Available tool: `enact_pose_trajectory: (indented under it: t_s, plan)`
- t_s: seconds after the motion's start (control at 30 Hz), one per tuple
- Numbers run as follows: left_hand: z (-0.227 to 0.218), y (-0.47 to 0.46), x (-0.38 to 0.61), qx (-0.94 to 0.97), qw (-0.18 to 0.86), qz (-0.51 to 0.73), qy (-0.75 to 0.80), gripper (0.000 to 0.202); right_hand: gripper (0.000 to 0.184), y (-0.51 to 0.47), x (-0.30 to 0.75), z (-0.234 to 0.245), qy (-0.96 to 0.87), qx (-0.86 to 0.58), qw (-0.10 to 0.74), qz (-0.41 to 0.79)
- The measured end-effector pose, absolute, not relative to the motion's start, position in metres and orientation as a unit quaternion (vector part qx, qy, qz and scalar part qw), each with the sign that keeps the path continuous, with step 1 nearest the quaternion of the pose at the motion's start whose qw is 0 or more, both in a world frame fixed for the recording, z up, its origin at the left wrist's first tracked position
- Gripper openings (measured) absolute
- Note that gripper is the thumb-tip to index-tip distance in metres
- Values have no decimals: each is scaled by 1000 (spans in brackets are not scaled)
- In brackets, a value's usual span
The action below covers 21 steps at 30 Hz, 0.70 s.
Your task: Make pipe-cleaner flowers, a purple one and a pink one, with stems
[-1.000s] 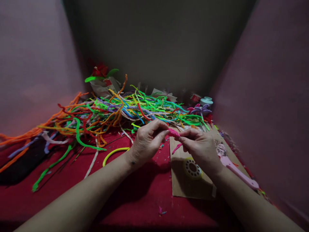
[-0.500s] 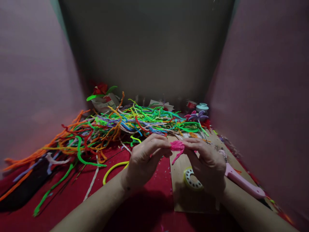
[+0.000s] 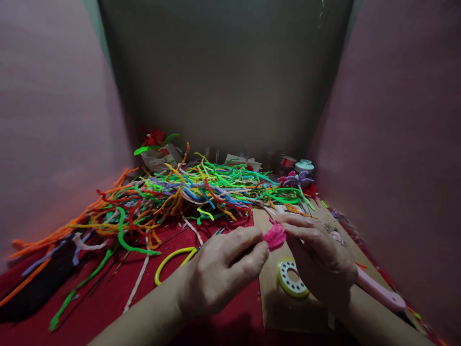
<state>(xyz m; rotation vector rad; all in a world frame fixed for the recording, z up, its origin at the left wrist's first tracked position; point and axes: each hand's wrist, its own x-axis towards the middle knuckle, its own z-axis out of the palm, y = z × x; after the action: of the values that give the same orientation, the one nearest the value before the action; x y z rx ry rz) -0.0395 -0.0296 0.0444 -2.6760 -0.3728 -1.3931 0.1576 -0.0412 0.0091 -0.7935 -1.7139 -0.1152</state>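
Together, left hand (image 3: 219, 274) and right hand (image 3: 322, 262) pinch a pink fuzzy wad (image 3: 274, 236) between closed fingers (image 3: 240, 239).

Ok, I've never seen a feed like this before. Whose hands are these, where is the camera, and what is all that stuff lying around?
There is no machine here: these are a person's two bare hands, filmed by one camera worn on the head, looking forward and down. The left hand and right hand meet in the middle, and each grip pinches the same small pink fuzzy piece. Below them are a red cloth and a cardboard sheet. On the cardboard lie a yellow-rimmed disc with holes and a pink-handled tool, partly hidden by the right arm. Behind is a big tangle of coloured pipe cleaners, with a purple pipe-cleaner flower at its right end.
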Motion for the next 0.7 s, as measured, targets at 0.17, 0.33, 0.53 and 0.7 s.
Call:
enact_pose_trajectory:
  t_s: [0.17,0.33,0.53,0.7]
  plan:
    - [44,-29,-41,-879,54,-457,-124,29,34,-41,158,8,-741,-341,577,-40]
    - [40,-25,-41,-871,34,-469,-146,20,33,-39,153,7,-730,-346,588,-30]
    - [31,-15,-40,-859,-2,-486,-161,26,16,-39,148,3,-698,-400,583,115]
    - [32,-7,-35,-831,-117,-501,-213,12,8,-38,140,11,-595,-496,527,350]
